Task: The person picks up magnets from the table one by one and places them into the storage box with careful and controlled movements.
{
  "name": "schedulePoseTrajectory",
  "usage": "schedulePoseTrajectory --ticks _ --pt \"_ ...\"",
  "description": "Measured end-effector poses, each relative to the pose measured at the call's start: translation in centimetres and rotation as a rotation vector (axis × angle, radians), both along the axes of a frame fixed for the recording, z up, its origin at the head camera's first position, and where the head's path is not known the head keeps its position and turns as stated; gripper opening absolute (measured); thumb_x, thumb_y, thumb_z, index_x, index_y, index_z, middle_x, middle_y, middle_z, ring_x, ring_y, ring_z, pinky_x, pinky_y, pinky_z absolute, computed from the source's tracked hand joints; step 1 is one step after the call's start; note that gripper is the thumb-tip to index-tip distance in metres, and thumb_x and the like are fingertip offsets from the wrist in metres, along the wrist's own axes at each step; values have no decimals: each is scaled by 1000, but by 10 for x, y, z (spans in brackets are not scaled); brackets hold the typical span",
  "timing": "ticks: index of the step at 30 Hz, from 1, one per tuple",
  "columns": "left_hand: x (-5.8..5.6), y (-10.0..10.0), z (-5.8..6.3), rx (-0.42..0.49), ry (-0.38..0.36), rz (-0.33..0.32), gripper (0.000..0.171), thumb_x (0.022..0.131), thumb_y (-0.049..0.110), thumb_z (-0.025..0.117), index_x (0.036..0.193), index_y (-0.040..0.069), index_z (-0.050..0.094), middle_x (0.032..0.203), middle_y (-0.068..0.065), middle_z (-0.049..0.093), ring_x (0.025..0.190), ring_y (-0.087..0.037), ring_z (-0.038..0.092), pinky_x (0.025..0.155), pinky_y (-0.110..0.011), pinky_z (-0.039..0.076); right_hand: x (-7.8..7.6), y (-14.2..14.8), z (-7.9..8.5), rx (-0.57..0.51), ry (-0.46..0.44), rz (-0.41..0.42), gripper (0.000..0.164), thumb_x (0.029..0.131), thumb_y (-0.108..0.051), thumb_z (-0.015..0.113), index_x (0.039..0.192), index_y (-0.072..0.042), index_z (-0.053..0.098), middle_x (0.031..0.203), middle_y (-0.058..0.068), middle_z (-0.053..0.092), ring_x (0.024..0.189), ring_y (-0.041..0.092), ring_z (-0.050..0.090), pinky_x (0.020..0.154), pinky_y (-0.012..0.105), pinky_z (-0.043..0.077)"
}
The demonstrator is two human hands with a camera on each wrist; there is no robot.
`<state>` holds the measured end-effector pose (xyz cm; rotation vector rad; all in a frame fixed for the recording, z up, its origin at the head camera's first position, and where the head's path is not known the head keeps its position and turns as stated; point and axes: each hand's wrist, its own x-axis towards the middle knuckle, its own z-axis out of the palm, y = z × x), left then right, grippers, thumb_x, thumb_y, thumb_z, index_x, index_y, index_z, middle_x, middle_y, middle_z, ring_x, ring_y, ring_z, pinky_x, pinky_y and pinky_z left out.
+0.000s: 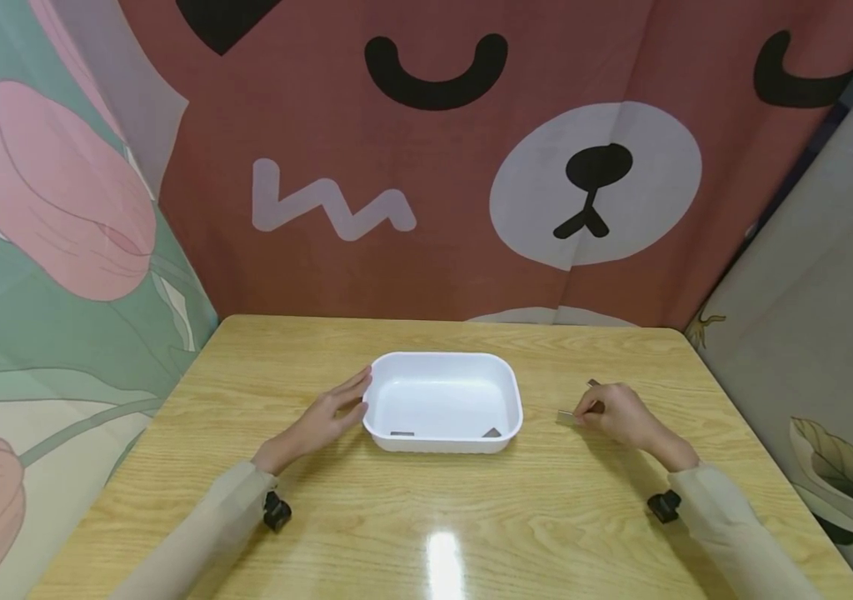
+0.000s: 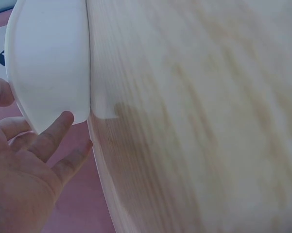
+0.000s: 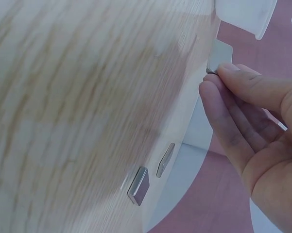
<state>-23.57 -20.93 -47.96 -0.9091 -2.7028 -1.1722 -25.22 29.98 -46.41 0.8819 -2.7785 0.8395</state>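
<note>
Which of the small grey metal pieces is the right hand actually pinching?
The flat piece at the right hand's fingertips, right of the white tray. Two others lie inside the tray; another lies untouched behind the hand.

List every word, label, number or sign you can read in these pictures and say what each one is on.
None: no view shows any readable text.
The backdrop cloth carries only a cartoon bear face and a white zigzag mark, no letters.
The white tray is plain, with no label or brand in view.
The small metal piece pinched by the right hand has no marking that I can make out.
</note>
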Motion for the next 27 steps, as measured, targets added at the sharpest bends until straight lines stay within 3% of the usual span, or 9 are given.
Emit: schedulePoseTrajectory --ticks 4,5,8,14,18,23,27 --pt "0 0 0 -1 3 0 53 103 17 55 148 -4 37 160 -13 26 143 -30 29 114 -44 29 -2 -2 0 -12 20 10 17 77 9 78 82 -7 77 77 -3 71 66 4 64 100 56 44" --pt "0 0 0 0 2 0 53 103 17 55 148 -4 37 160 -13 25 143 -30 29 114 -44 29 -3 -3 0 -16 26 15 17 77 10 78 82 -7 77 77 -3 71 65 5 64 103 59 39" --pt "0 0 0 1 -7 1 53 104 18 55 149 -4 37 160 -10 24 144 -29 29 114 -43 29 -3 -5 1 -27 26 17 18 77 10 78 82 -7 77 77 -3 71 66 6 65 103 61 37" --pt "1 0 0 1 -17 6 53 104 18 54 149 -3 36 161 -5 23 144 -29 28 115 -43 29 0 -7 4 -23 30 -4 17 77 8 79 83 -8 77 78 -4 71 67 9 66 88 53 53" --pt "1 0 1 -1 -18 9 53 104 20 54 149 -3 37 161 -6 23 144 -28 29 115 -43 28 0 -8 4 -23 32 -5 17 77 7 80 83 -9 77 79 -4 70 67 9 65 73 41 59" --pt "1 0 1 8 -20 3 54 104 18 55 149 -4 36 161 -7 23 144 -29 28 114 -43 30 2 -9 6 -46 17 7 17 78 9 78 84 -7 77 80 0 70 68 11 65 60 26 56" --pt "0 0 0 10 -24 1 53 104 18 54 149 -4 36 161 -6 22 145 -29 27 114 -41 30 2 -10 8 -51 6 2 17 80 10 76 85 -6 77 82 1 70 69 13 66 60 24 56"
